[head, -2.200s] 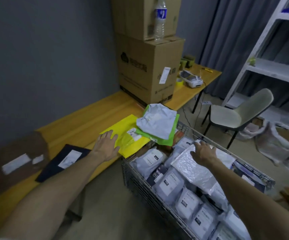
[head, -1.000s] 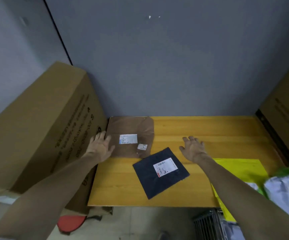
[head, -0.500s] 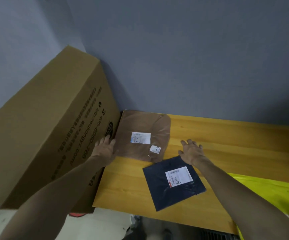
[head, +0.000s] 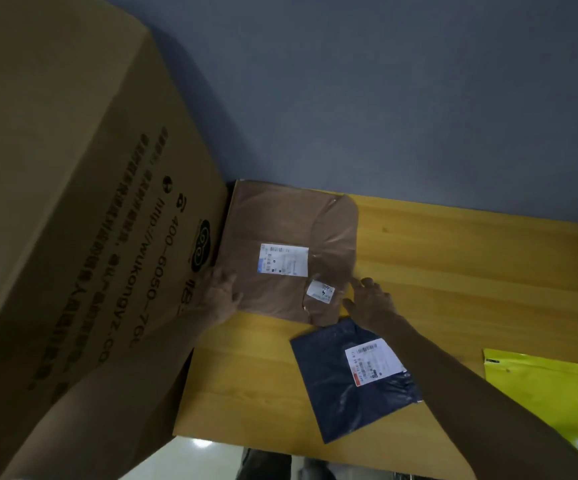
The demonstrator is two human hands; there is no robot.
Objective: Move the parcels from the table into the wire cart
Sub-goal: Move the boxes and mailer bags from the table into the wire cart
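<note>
Big tan cardboard carton (head: pixel 73 209): stands at the left end of the bench, its printed side touching the brown parcel's left edge.
Yellow wooden bench (head: pixel 471 271): carries three parcels in view; the wire cart is out of sight.
Flat brown paper-wrapped parcel with two white labels (head: pixel 280 230): lies in the back corner against the wall, now framed by both hands, where half a second ago they were only approaching its edges.
Bright yellow plastic mailer (head: pixel 550 389): at the right edge, well apart from the hands.
Dark navy plastic mailer with a white label (head: pixel 343 386): lies just in front of the brown parcel, partly under the right forearm.
Left hand (head: pixel 220 296): grip released, fingers flat on the parcel's lower left edge.
Right hand (head: pixel 370 301): grip released, fingers spread at its lower right corner.
Meaning: probably a two-handed lift of the brown parcel comes next.
</note>
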